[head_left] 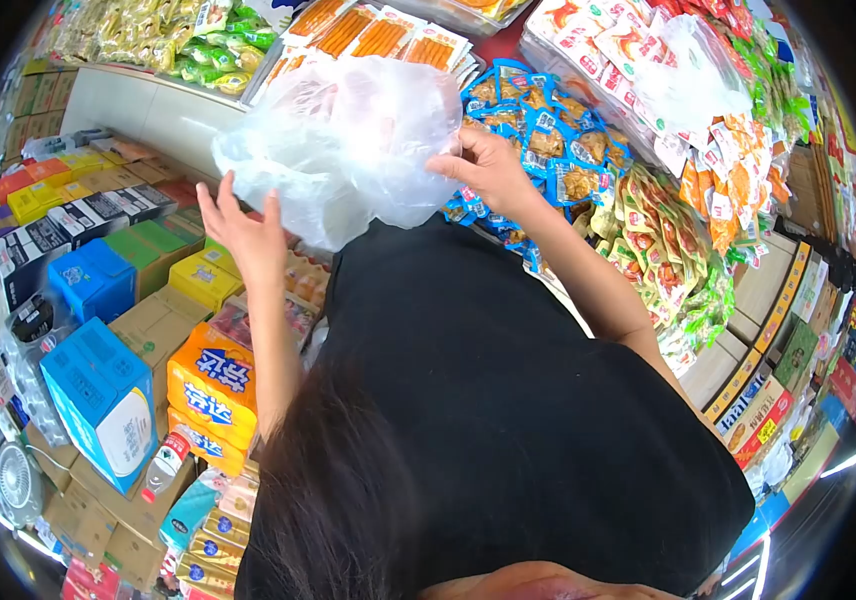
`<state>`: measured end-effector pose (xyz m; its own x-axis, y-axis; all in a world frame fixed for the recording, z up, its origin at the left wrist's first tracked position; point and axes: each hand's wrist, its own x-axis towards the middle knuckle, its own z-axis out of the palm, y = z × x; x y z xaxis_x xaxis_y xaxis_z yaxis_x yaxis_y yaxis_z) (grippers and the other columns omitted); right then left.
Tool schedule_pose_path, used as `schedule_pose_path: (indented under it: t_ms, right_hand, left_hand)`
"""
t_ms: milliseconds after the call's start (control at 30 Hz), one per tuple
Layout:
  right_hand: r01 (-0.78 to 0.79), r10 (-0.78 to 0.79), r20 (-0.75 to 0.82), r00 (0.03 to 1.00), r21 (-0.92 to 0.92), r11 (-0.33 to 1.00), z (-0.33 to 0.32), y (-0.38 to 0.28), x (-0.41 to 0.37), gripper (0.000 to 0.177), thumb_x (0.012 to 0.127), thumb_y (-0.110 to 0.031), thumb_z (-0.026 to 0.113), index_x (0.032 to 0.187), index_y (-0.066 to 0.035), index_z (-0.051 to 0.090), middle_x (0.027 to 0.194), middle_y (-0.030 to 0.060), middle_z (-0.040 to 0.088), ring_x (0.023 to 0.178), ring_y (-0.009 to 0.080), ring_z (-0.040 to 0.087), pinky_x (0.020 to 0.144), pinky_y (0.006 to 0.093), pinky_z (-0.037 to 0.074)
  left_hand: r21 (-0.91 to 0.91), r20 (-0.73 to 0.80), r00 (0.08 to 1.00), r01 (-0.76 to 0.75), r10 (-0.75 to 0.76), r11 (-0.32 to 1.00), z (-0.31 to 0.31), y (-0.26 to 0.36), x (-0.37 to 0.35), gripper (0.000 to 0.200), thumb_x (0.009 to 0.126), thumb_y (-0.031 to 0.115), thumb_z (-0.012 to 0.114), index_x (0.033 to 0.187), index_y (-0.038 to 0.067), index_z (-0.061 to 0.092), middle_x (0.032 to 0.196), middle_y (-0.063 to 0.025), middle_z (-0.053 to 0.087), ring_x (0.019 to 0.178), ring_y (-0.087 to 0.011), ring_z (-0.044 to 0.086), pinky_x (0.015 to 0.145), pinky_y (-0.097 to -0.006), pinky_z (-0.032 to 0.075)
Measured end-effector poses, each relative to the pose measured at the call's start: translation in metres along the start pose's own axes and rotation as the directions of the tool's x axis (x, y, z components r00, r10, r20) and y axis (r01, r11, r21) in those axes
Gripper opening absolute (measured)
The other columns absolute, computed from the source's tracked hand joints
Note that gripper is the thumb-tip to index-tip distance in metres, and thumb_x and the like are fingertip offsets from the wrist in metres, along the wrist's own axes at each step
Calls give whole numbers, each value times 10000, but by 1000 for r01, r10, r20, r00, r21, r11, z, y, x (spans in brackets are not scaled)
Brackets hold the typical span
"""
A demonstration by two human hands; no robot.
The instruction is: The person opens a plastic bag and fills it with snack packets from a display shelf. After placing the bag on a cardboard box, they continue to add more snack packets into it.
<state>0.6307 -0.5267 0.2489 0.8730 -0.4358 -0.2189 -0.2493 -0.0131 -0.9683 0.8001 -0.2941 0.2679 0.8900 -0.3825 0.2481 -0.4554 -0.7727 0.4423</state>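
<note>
A thin, translucent white plastic bag (388, 150), crumpled and puffed out, spreads in front of my body. My right hand (493, 172) pinches its right edge between thumb and fingers. At the bag's lower left side is my left hand (248, 235), its fingers spread apart and the thumb close to the plastic. Behind the bag lie flat packs of orange stick snacks (380, 36), partly covered by it. Blue-wrapped snack packets (548, 130) are heaped just beyond my right hand.
Green-and-red snack packets (653, 240) and a bin of white-and-red packets (598, 50) fill the counter on the right. Another plastic bag (703, 80) lies over them. Stacked cartons, including a blue box (98, 395), an orange pack (213, 385) and a bottle (166, 462), stand at the left.
</note>
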Motion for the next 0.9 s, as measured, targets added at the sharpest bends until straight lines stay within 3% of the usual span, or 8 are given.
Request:
schedule_pose_path:
  t_ms: [100, 167, 267, 367, 400, 567, 633, 900]
  right_hand:
    - [6, -4, 21, 1000, -77, 997, 11, -19, -1, 323, 739, -279, 725, 783, 4, 574, 686, 59, 575, 638, 119, 523, 567, 300, 427]
    - [40, -35, 39, 999, -116, 992, 21, -20, 0, 342, 734, -295, 724, 803, 5, 575, 686, 83, 573, 632, 149, 530, 570, 312, 430]
    - [107, -97, 61, 993, -184, 977, 35, -30, -2, 372, 733, -322, 714, 846, 4, 573, 691, 124, 567, 628, 199, 542, 577, 332, 434]
    - [159, -146, 71, 987, -237, 958, 42, -29, -1, 341, 758, -308, 672, 781, 4, 538, 636, 136, 512, 574, 221, 491, 545, 343, 405]
    - [129, -109, 92, 990, -239, 962, 41, -30, 0, 332, 760, -283, 661, 728, 4, 497, 603, 123, 471, 548, 206, 443, 522, 343, 379]
    - [112, -111, 14, 994, -129, 985, 20, -8, 11, 350, 749, -186, 640, 617, -9, 369, 543, 83, 341, 513, 156, 318, 470, 336, 308]
    - [93, -110, -112, 988, -149, 984, 10, -6, 15, 371, 763, -52, 621, 602, -81, 288, 572, -42, 302, 562, 53, 279, 472, 250, 267]
    - [143, -188, -322, 928, -158, 977, 6, -12, 30, 267, 807, -54, 616, 701, -82, 372, 635, -46, 404, 566, 28, 357, 488, 196, 325]
  left_hand:
    - [-181, 203, 969, -108, 144, 978, -7, 35, -5, 504, 778, 182, 660, 1235, 78, 476, 1294, -192, 433, 1232, -322, 363, 1013, -427, 292]
    - [-540, 551, 830, 273, 89, 796, -5, 62, -8, 528, 763, 212, 678, 1213, 28, 473, 1253, -210, 457, 1198, -268, 420, 985, -380, 333]
    - [-612, 565, 814, 300, 139, 732, 14, 79, -20, 365, 796, 160, 642, 1097, -12, 525, 1079, -139, 564, 982, -167, 545, 841, -308, 430]
    - [-712, 576, 812, 439, 97, 548, 33, 60, -17, 179, 828, 98, 598, 957, -20, 556, 886, -50, 595, 775, -91, 535, 688, -240, 437]
    - [-676, 526, 850, 397, 29, 621, 21, 65, -10, 59, 834, 43, 567, 846, -13, 552, 770, 10, 563, 679, -51, 475, 608, -213, 406]
    - [-710, 303, 947, 296, -102, 639, 23, 3, 3, 40, 819, 19, 568, 799, 6, 535, 796, -21, 563, 699, -70, 486, 654, -219, 421]
    - [-720, 289, 952, 288, -105, 631, 15, -9, 6, 39, 796, -17, 551, 787, 11, 525, 825, -38, 565, 720, -81, 492, 677, -221, 421]
    - [-591, 134, 986, 156, -94, 791, 1, -18, 7, 140, 751, -65, 502, 868, 3, 539, 872, -73, 566, 794, -136, 528, 731, -258, 436]
